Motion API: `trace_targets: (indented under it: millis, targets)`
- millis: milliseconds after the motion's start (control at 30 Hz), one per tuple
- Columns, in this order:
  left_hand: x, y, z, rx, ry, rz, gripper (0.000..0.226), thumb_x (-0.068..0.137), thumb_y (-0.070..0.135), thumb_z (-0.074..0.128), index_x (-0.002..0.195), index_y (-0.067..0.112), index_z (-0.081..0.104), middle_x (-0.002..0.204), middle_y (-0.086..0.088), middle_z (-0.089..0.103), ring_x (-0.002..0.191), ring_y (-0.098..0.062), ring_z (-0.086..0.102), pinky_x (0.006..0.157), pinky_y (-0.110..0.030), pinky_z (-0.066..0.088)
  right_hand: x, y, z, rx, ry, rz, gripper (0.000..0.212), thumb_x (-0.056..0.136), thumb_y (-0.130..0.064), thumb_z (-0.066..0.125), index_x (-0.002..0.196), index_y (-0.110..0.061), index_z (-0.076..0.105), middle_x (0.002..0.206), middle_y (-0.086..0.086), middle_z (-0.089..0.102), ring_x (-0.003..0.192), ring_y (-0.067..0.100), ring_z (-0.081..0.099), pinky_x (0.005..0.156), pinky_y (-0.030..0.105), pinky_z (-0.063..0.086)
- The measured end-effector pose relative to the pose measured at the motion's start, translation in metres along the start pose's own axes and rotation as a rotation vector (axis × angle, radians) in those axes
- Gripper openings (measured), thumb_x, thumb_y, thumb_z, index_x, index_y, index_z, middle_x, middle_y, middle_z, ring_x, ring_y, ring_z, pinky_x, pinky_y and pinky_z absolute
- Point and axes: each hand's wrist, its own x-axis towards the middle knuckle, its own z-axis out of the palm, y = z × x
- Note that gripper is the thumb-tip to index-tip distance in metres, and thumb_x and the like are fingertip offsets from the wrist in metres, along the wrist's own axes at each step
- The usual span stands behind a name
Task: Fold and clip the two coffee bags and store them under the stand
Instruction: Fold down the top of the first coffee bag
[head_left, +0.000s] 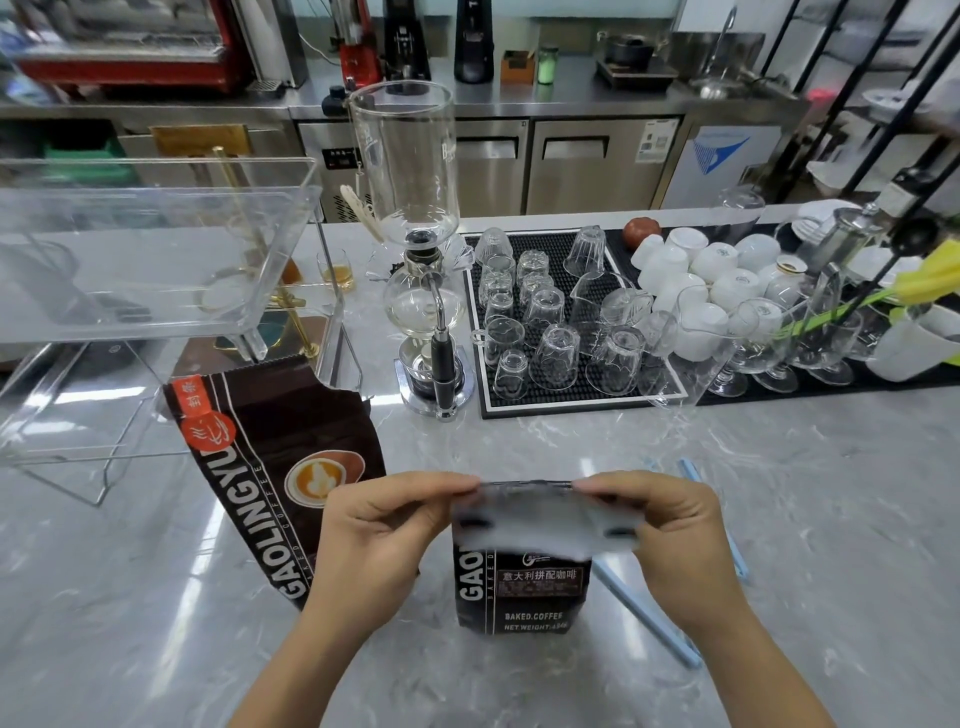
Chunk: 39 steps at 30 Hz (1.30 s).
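I pinch the near coffee bag (524, 577) top with left hand (384, 535) and right hand (670, 535), rolling it down evenly and tight for a clip

Single head-worn view, facing forward and down, close over the marble counter (519, 441) (wide-angle, edges bowed)

Your left hand (371, 540) and right hand (675, 540) are covering both upper corners of the small coffee bag (524, 597), and its folded top is smearing into a grey blur, so the fold's state is unreadable. Your left hand is also hiding the lower right of the tall coffee bag (275, 467). The blue clip (644, 618) is running behind your right wrist, its middle hidden. The clear stand (156, 260) is running off the left edge.
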Motion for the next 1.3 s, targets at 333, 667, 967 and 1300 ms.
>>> trace_targets:
  millis: [333, 667, 967, 1300]
  targets:
    - [-0.001, -0.011, -0.002, 0.075, 0.032, -0.033, 0.041, 0.083, -0.02, 0.058, 0.071, 0.014, 0.079, 0.081, 0.004, 0.08, 0.083, -0.011, 0.076, 0.073, -0.018, 0.059, -0.002, 0.006, -0.006, -0.111, -0.006, 0.005, 0.027, 0.073, -0.013, 0.055, 0.076, -0.02, 0.081, 0.084, 0.0, 0.08, 0.084, 0.016, 0.075, 0.074, 0.021, 0.057]
    - [-0.001, -0.004, 0.011, 0.032, 0.089, -0.079, 0.018, 0.061, -0.001, 0.089, 0.063, 0.008, 0.073, 0.074, -0.007, 0.078, 0.072, -0.019, 0.075, 0.067, -0.023, 0.058, -0.002, 0.003, 0.007, -0.133, 0.061, 0.065, 0.015, 0.068, -0.006, 0.075, 0.069, -0.021, 0.076, 0.079, 0.009, 0.077, 0.069, 0.019, 0.069, 0.067, 0.032, 0.057]
    - [-0.005, -0.001, 0.026, 0.061, -0.037, -0.14, 0.017, 0.066, 0.02, 0.087, 0.078, 0.016, 0.076, 0.075, 0.0, 0.076, 0.069, -0.01, 0.07, 0.067, -0.021, 0.055, -0.001, 0.004, 0.02, -0.126, -0.024, 0.143, 0.018, 0.069, -0.012, 0.077, 0.083, -0.021, 0.07, 0.075, -0.003, 0.068, 0.066, 0.008, 0.062, 0.062, 0.021, 0.051]
    - [-0.007, 0.003, 0.028, 0.197, -0.133, -0.067, 0.012, 0.073, 0.034, 0.073, 0.074, 0.023, 0.074, 0.078, 0.006, 0.073, 0.075, -0.011, 0.069, 0.069, -0.022, 0.054, -0.005, -0.001, 0.024, -0.232, -0.073, 0.116, 0.009, 0.075, -0.013, 0.07, 0.07, -0.02, 0.071, 0.068, -0.002, 0.069, 0.062, 0.007, 0.062, 0.062, 0.018, 0.049]
